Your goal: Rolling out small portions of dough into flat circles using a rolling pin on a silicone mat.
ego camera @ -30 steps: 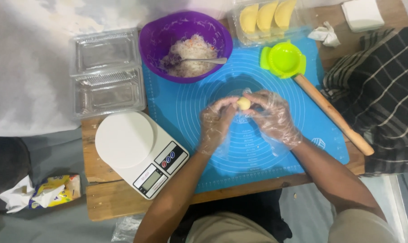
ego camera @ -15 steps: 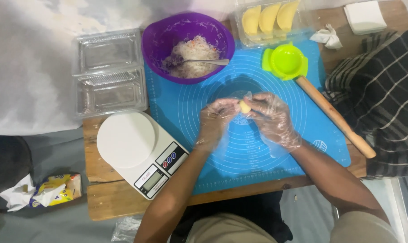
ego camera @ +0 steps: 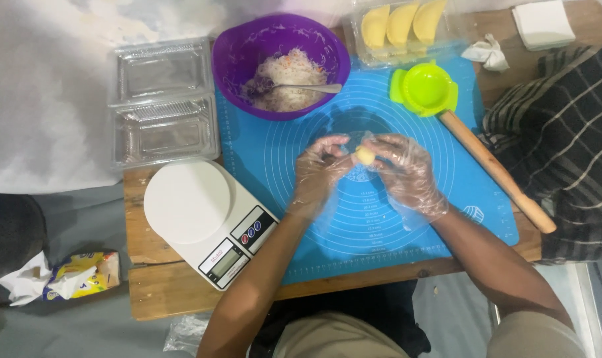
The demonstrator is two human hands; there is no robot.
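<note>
Both my hands wear clear plastic gloves and meet over the blue silicone mat point(ego camera: 407, 219). A small pale yellow ball of dough point(ego camera: 365, 156) sits between the fingertips of my left hand point(ego camera: 319, 174) and my right hand point(ego camera: 405, 171), which pinch it together just above the mat. Behind them stands a purple bowl point(ego camera: 233, 53) of white shredded filling with a spoon point(ego camera: 312, 87) in it. A lime green dumpling press point(ego camera: 425, 89) lies open at the mat's far right.
A white kitchen scale point(ego camera: 201, 219) sits at the left front of the wooden table. An open clear plastic tray point(ego camera: 160, 99) lies at the far left. A clear box with three yellow folded pastries point(ego camera: 400, 23) is at the back. A wooden rolling pin point(ego camera: 496, 171) lies beside a checked cloth point(ego camera: 566, 146).
My hands have kept turning the dough ball between the fingertips, staying over the same spot on the mat. Nothing else has moved.
</note>
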